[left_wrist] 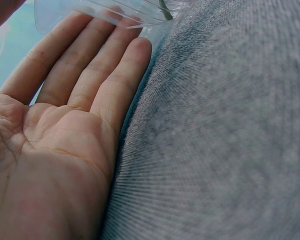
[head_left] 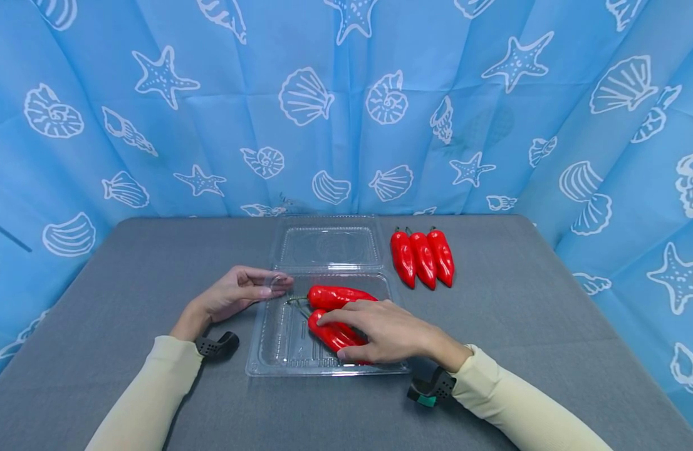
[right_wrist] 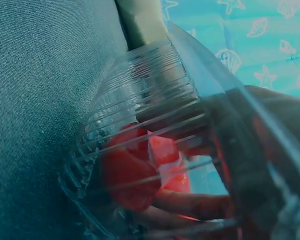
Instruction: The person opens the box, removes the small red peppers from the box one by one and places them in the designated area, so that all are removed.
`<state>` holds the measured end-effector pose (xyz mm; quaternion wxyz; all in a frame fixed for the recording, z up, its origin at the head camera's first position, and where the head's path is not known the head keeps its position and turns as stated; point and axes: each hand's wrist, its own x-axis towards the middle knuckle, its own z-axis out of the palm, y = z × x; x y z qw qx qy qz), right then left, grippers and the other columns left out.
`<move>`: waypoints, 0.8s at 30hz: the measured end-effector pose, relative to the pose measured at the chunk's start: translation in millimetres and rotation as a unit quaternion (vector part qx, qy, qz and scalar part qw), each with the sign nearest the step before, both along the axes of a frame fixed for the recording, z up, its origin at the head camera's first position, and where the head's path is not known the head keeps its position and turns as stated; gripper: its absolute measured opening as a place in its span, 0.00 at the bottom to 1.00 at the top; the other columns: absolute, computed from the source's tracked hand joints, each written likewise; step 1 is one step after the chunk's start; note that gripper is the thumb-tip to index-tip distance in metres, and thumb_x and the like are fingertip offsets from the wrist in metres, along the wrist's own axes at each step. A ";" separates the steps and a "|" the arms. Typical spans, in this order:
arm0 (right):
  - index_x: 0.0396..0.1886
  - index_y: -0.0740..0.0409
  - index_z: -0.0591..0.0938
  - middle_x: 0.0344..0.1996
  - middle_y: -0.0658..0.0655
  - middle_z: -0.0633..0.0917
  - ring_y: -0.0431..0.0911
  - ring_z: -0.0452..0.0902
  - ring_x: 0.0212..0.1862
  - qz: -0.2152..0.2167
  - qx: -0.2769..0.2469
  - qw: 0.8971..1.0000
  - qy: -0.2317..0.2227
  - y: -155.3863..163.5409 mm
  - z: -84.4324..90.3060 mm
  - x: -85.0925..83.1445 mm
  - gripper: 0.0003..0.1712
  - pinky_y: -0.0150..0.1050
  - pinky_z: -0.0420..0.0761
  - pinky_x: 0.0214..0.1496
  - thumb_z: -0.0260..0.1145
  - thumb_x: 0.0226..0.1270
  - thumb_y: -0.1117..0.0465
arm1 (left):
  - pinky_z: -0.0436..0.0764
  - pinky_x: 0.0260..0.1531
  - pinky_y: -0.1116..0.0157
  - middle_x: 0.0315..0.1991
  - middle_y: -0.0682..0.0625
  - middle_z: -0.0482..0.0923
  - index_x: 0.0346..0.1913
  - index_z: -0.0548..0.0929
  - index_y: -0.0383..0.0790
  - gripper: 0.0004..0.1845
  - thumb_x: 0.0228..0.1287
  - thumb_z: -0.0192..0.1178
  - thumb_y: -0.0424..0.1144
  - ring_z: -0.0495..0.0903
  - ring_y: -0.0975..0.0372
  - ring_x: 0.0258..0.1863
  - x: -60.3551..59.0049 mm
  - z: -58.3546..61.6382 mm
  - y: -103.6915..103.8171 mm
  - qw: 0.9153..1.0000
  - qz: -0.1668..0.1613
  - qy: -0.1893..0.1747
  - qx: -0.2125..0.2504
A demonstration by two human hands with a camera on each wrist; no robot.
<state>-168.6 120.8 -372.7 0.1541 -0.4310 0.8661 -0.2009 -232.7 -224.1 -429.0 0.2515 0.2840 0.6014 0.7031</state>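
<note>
A clear plastic clamshell tray (head_left: 279,351) lies open on the grey table, its lid (head_left: 326,247) folded back behind it. Two red peppers lie in the tray. My right hand (head_left: 342,338) grips the nearer pepper (head_left: 324,333) between thumb and fingers; the other pepper (head_left: 338,295) lies just behind it. Through the ribbed tray wall (right_wrist: 155,85) the right wrist view shows the gripped pepper (right_wrist: 130,170) with fingers (right_wrist: 190,205) under it. My left hand (head_left: 267,289) has straight fingers (left_wrist: 90,85) that touch the tray's left rim (left_wrist: 105,12).
Three more red peppers (head_left: 422,258) lie side by side on the table, right of the lid. A blue curtain with shell prints (head_left: 346,113) closes off the back and sides. Bare grey table (head_left: 549,313) spreads to the right and front.
</note>
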 end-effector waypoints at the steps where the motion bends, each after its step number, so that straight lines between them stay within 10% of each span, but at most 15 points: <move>1: 0.72 0.36 0.72 0.64 0.47 0.78 0.43 0.71 0.62 -0.001 -0.001 1.000 0.000 0.1 0.0 -0.1 0.38 0.46 0.79 0.58 0.73 0.62 0.46 | 0.75 0.65 0.59 0.63 0.37 0.78 0.66 0.75 0.25 0.23 0.70 0.58 0.26 0.77 0.54 0.65 0.1 0.2 0.0 1.000 0.000 -0.001 0.000; 24: 0.71 0.35 0.74 0.46 0.48 0.77 0.39 0.71 0.43 0.014 0.016 0.999 0.033 -0.2 -3.4 0.7 0.35 0.32 0.76 0.37 0.73 0.64 0.51 | 0.75 0.65 0.59 0.63 0.39 0.79 0.66 0.76 0.27 0.22 0.70 0.58 0.25 0.78 0.54 0.64 -0.3 -2.5 -0.4 1.000 -0.001 0.001 0.003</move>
